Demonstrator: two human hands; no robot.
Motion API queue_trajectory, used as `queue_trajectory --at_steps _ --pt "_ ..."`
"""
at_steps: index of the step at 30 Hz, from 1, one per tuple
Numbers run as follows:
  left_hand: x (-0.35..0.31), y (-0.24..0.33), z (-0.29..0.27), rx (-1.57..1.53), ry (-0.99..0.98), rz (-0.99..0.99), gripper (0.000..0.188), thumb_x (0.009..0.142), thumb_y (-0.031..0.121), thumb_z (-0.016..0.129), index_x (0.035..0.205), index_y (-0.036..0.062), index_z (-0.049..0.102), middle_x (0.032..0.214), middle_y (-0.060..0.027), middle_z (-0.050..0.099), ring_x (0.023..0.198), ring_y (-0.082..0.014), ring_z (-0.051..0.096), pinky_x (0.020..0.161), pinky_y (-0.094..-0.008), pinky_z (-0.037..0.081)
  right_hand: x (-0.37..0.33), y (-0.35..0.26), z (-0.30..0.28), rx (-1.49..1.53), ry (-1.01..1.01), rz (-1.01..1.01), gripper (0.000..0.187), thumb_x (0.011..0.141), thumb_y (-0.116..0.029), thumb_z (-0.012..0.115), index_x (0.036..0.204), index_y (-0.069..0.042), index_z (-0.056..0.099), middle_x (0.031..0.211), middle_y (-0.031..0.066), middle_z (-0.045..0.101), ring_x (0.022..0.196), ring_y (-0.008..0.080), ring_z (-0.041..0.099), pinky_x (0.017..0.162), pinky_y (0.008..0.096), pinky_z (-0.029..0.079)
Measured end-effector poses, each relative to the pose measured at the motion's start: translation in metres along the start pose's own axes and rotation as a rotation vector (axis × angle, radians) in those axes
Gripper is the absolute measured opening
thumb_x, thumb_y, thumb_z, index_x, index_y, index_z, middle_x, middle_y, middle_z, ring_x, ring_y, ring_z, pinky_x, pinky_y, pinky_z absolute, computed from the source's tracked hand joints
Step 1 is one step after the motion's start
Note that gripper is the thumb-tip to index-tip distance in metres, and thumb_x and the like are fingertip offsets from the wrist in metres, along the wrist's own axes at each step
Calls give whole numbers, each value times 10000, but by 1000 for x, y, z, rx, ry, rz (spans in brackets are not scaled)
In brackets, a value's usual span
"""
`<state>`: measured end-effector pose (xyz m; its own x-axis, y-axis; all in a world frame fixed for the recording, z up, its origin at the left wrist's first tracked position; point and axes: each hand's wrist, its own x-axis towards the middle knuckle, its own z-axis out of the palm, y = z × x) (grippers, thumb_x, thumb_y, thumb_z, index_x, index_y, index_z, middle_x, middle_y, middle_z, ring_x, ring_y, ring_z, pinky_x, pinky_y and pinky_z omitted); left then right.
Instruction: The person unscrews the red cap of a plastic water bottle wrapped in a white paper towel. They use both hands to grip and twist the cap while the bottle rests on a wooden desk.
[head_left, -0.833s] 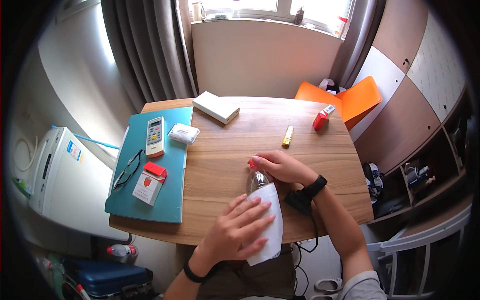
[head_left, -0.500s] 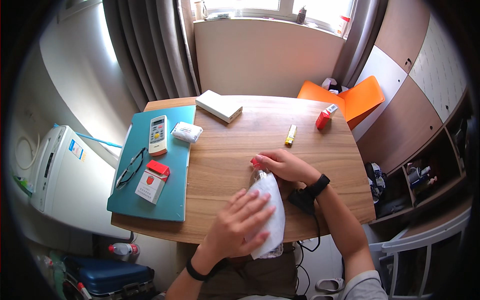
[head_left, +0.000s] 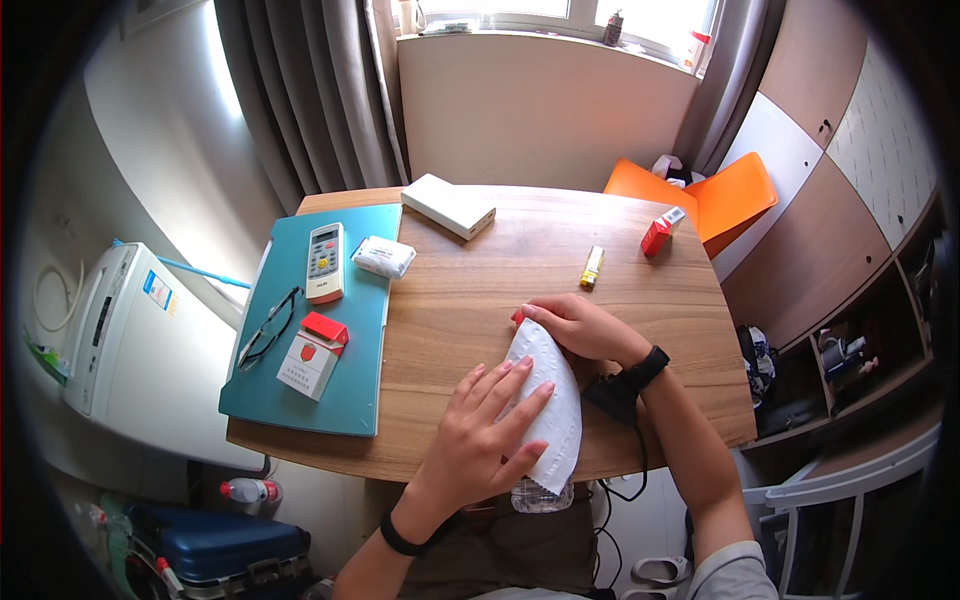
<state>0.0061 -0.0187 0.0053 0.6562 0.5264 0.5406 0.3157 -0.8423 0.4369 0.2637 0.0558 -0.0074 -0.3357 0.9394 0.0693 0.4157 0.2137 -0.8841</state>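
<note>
A clear plastic bottle with a red cap lies tilted toward me at the table's front edge, its ridged base (head_left: 543, 498) sticking out over my lap. Its red cap (head_left: 518, 317) is gripped in the closed fingers of my right hand (head_left: 582, 326). A white paper tissue (head_left: 556, 405) covers most of the bottle's body and neck. My left hand (head_left: 488, 425) lies on the tissue with its fingers stretched and spread, pressing it against the bottle.
The wooden table (head_left: 440, 350) carries a teal folder (head_left: 345, 390) with a remote control (head_left: 325, 262), glasses (head_left: 268, 328), a cigarette pack (head_left: 313, 357) and a tissue packet (head_left: 384, 257). Farther off are a white box (head_left: 448, 206), a yellow lighter (head_left: 591, 267) and a red-white pack (head_left: 660, 233).
The tissue has slid up the bottle toward the cap, baring more of the base and covering the neck. My left hand has moved slightly up and right. The whole view has shifted a little.
</note>
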Motion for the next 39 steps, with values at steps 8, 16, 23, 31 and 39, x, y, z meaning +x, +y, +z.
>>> queue_trajectory --at_steps 8,16,23,31,39 --pt "-4 3 -9 -72 -43 124 536 962 457 665 1374 113 678 1468 -171 594 1367 -369 537 1191 -523 360 -3 -11 -1 64 -49 174 498 1126 -432 456 1106 4 696 721 10 640 552 92 613 515 264 531" --pt "-4 4 -8 -78 -44 121 511 956 427 669 1358 112 683 1467 -165 596 1372 -363 534 1185 -525 365 -2 -10 -3 99 -60 178 490 1134 -415 425 1124 9 671 742 22 640 558 104 622 525 278 542" --pt "-5 4 -6 -70 -48 122 506 945 403 672 1361 114 679 1467 -168 593 1368 -359 536 1184 -524 366 -2 -10 -2 85 -64 175 481 1133 -415 428 1111 4 664 755 24 634 576 106 625 536 272 541" --pt "-5 4 0 -10 60 -69 465 942 400 647 1322 141 719 1452 -168 604 1354 -363 548 1184 -572 344 -2 -17 -4 27 -71 154 482 1136 -404 437 1108 10 682 820 20 649 719 105 599 681 283 525" --pt "-9 3 -6 -70 -49 158 463 1006 476 551 1317 189 738 1431 -172 626 1344 -358 570 1226 -574 283 -3 -26 -6 26 -94 295 490 1139 -390 440 1116 30 691 954 52 715 860 113 610 816 300 528"
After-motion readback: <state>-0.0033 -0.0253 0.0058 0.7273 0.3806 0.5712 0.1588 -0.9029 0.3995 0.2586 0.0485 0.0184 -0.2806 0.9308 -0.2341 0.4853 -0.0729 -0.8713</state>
